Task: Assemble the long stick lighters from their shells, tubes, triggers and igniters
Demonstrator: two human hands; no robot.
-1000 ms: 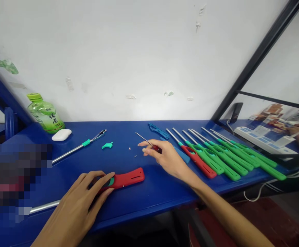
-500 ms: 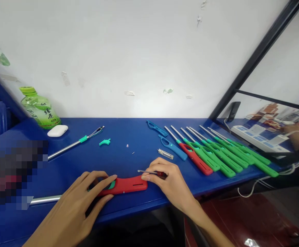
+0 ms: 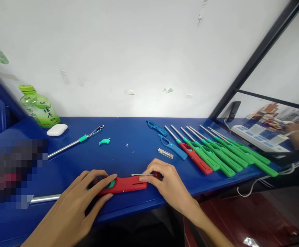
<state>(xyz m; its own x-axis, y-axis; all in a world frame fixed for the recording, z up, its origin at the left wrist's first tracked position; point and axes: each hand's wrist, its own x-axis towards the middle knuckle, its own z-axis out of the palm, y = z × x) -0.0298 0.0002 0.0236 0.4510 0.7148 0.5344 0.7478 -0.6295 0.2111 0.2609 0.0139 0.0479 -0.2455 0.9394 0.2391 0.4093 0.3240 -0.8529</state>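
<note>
A red long-nosed gas lighter lies near the front edge of the blue table, its metal tube pointing left. My left hand is closed around the trigger end, with a bit of green trigger showing under the fingers. In my right hand is a small screwdriver with a thin metal shaft and a reddish handle, mostly hidden by the palm. Its shaft lies along the lighter's upper edge, and my right fingertips press on the lighter's end. Behind lie a green trigger and a clear lighter tank.
Two blue casing halves lie at the centre right, beside a row of finished-looking green lighters and one red lighter. A metal tube with wires, white earbud case and bottle are at left. Another person's hand shows far right.
My right hand has shifted slightly left, and the screwdriver's tip has moved left and a little lower along the lighter's edge. My left hand keeps its hold on the red lighter.
</note>
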